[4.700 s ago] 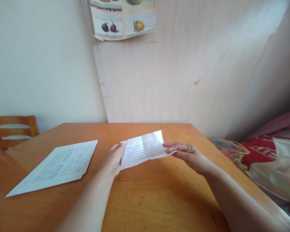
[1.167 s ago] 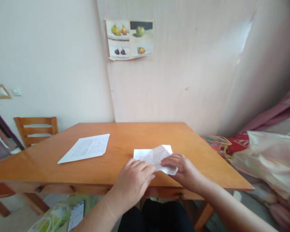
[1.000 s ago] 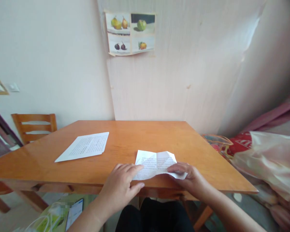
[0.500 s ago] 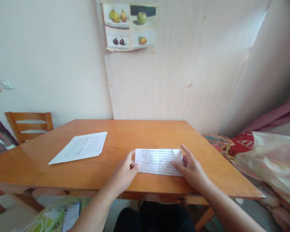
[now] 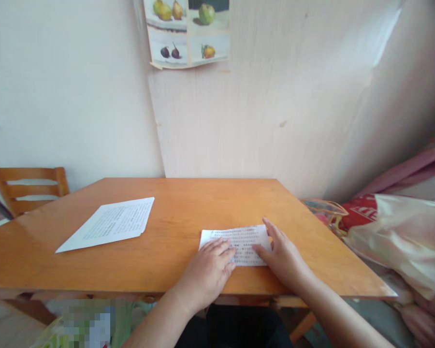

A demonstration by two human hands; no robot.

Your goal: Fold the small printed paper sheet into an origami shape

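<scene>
A folded sheet of printed paper [image 5: 244, 237] lies near the table's front edge, under both hands. My left hand [image 5: 213, 263] rests palm down over its left part, fingers stretched out across the print. At the right end, my right hand [image 5: 284, 253] holds the sheet, its thumb on top of the print and its index finger extended along the right edge. The other right fingers are mostly hidden. A flat stack of printed sheets [image 5: 112, 224] lies farther left, apart from both hands.
The wooden table [image 5: 188, 203] reaches back to the wall. A wooden chair [image 5: 32, 188] stands at the far left. White and red bags [image 5: 395, 237] crowd the table's right side. A fruit picture [image 5: 188, 36] hangs on the wall.
My left hand has let go of the sheet's left edge and moved right, flat onto it. The sheet has come down onto the table. The view has shifted slightly.
</scene>
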